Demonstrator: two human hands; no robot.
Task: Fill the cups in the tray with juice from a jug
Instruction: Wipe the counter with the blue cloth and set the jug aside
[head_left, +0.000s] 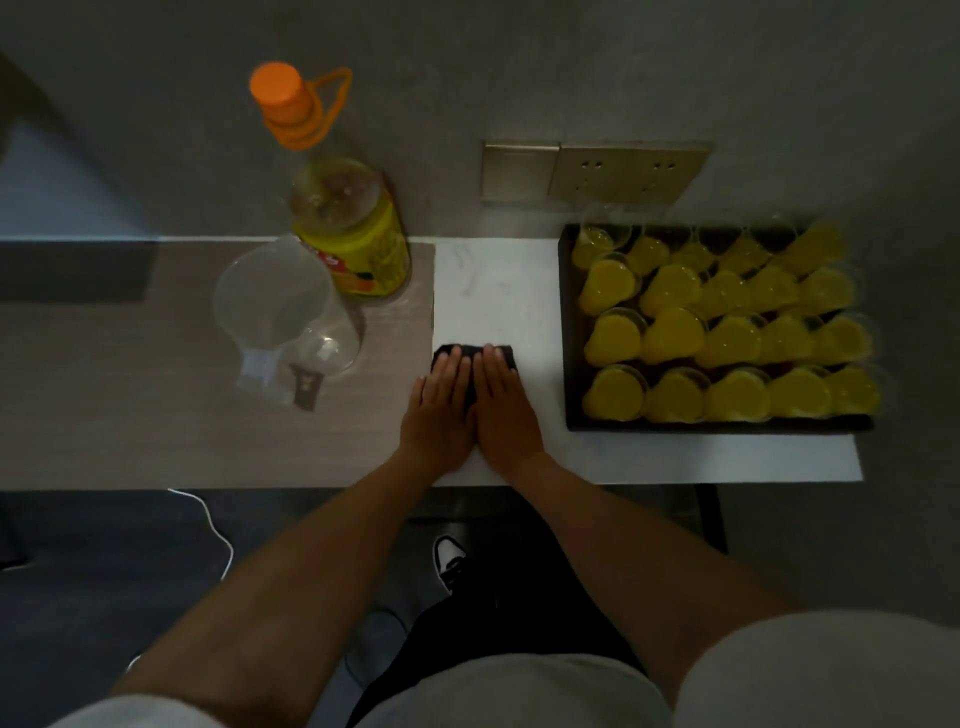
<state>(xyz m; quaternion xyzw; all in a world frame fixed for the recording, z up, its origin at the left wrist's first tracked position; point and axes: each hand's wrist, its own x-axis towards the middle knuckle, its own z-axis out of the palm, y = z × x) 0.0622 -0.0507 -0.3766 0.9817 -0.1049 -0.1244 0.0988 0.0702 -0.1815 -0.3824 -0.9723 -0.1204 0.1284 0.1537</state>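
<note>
Left hand (441, 405) and right hand (501, 400): lay flat side by side, fingers straight and together, palms down, inner edges touching; both pressed on a small dark cloth (475, 354) whose far edge showed beyond the fingertips; neither hand gripped anything. Desk (156, 441): wood-toned surface under and to the left of the hands, with a white marbled panel (498, 291) running from beneath the hands to the right. Tray (571, 364): dark, rectangular, to the right of the right hand and apart from it, resting on the white panel. Cups (675, 332): clear, packed in rows in the tray, all visible ones holding yellow juice; far row blurred. Jug (280, 317): clear plastic, no juice visible in it, handle toward the near edge, to the left of the left hand and beyond it. Juice bottle (348, 228): large, yellow label, orange cap and carry loop, just behind the jug against the wall, partly filled. Wall sockets (597, 171): metal-faced, beyond the hands, above the desk. Nothing lay between the hands and the tray.
</note>
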